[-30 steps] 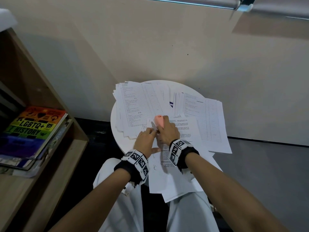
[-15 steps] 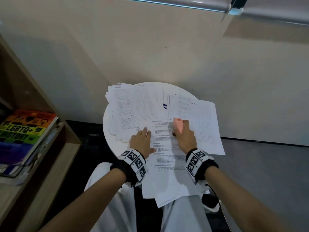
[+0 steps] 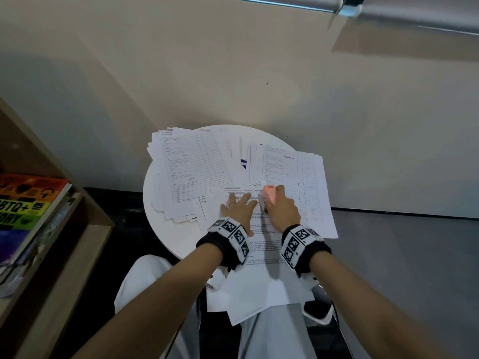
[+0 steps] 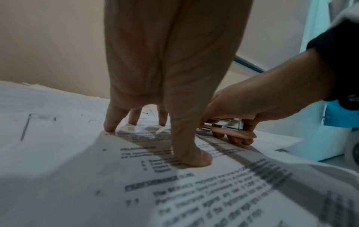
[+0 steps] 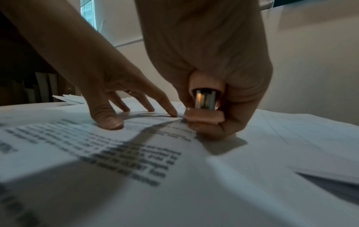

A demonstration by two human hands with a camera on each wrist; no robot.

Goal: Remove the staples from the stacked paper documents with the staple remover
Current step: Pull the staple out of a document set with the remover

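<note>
The left hand [image 3: 239, 207] lies spread, fingertips [image 4: 191, 159] pressing the printed document [image 3: 255, 268] flat on the round table [image 3: 155, 203]. The right hand [image 3: 281, 209] is curled round the pink staple remover [image 3: 269, 194], its tip down at the page's top edge. The staple itself is hidden behind the fingers. The document's print is blurred, and its lower end overhangs the table.

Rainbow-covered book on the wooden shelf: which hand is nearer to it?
Left. The left hand presses the printed document, on the side towards the rainbow-covered book; the right hand, gripping the pink staple remover, is farther away.
</note>
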